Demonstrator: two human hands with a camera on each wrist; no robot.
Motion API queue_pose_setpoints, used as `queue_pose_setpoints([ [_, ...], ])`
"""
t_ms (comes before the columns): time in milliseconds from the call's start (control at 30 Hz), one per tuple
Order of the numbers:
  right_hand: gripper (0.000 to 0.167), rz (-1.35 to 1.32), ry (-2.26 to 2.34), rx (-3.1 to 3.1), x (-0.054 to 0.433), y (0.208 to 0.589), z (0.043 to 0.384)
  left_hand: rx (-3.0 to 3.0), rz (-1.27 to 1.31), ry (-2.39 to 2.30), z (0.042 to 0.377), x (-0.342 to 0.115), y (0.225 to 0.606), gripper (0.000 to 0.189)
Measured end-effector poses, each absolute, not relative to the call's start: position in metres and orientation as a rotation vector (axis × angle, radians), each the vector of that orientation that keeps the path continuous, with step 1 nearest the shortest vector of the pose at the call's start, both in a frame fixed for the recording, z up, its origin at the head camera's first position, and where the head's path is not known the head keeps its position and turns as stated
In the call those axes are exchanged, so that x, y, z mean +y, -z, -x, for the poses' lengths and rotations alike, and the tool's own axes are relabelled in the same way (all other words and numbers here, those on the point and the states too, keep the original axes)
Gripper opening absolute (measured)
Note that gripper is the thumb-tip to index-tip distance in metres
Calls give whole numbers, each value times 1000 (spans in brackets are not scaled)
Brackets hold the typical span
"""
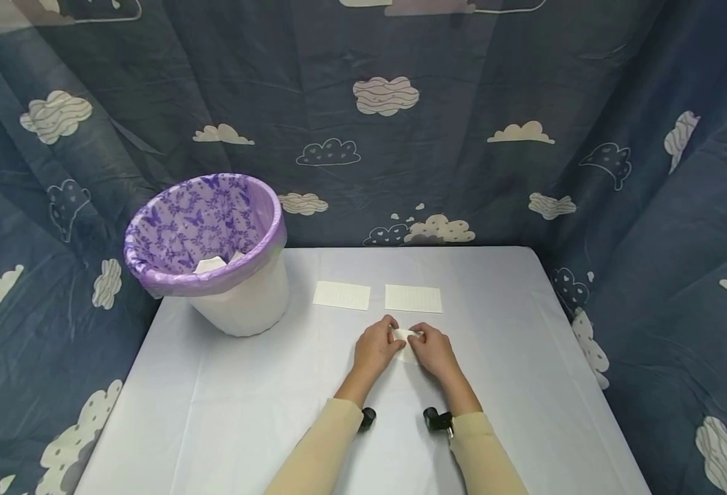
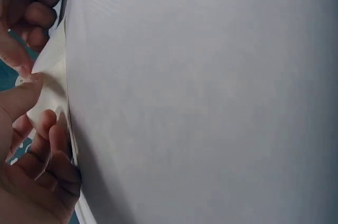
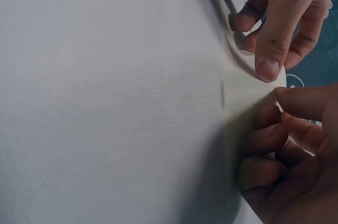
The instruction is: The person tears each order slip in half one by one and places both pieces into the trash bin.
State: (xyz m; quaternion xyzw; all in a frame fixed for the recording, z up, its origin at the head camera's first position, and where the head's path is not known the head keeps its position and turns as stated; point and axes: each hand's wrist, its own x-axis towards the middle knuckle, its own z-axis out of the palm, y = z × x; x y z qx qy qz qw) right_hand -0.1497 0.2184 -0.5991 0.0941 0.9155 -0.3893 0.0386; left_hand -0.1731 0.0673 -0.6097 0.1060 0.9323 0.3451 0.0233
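Both hands meet over the table in the head view, at a small cream sheet of paper point(image 1: 407, 353). My left hand point(image 1: 375, 346) pinches its far left part between thumb and fingers. From the other side my right hand point(image 1: 434, 352) pinches the far right part. The sheet's far edge is raised and bends toward me, while its near part lies low by the tabletop. Seen from the right wrist, the paper point(image 3: 237, 84) curves up beneath both thumbs, which are close together. Fingers hide parts of the sheet in every view.
Two cream lined paper cards, a left one point(image 1: 341, 295) and a right one point(image 1: 413, 299), lie flat beyond the hands. At the table's back left stands a white bin point(image 1: 246, 302) with a purple butterfly liner point(image 1: 209, 220) and white pieces inside. Dark cloud-patterned curtains point(image 1: 438, 137) surround the white table point(image 1: 252, 412).
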Motion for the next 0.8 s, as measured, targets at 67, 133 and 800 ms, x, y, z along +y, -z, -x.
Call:
queue_pose_setpoints([
  [67, 22, -284, 1224, 2812, 218, 596, 150, 2883, -339, -1099, 172, 66, 608, 29],
  [133, 18, -278, 1243, 2828, 217, 592, 150, 2880, -351, -1133, 171, 65, 605, 26],
  [800, 11, 64, 1419, 3048, 201, 555, 149, 2799, -511, -1526, 171, 50, 555, 10],
])
